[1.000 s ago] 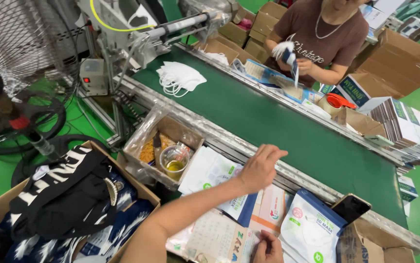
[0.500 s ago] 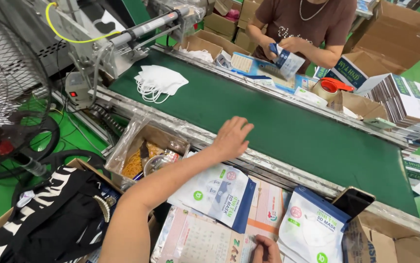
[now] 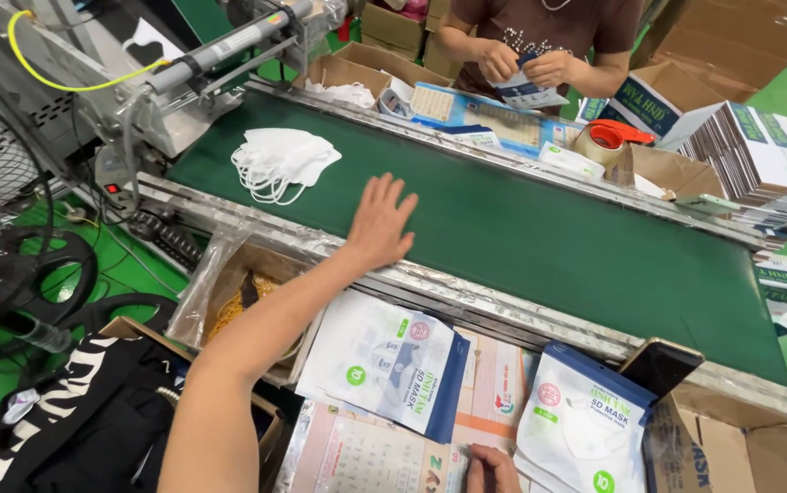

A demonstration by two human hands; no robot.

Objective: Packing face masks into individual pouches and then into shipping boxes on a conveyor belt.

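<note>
1. Green floor and cardboard boxes are surrounding a green conveyor belt (image 3: 539, 228), where a stack of white face masks (image 3: 282, 162) is lying, well apart from any hand.
2. Over the belt's near edge, the left hand (image 3: 380, 222) is being stretched, fingers spread and gripping nothing; the stack could be scattered by a hasty sweep.
3. A printed sheet (image 3: 366, 456) is being pressed by the right hand (image 3: 492, 468), fingers curled together; it could be creased.
4. Packets (image 3: 382, 361) beside the arm could be knocked off.
</note>
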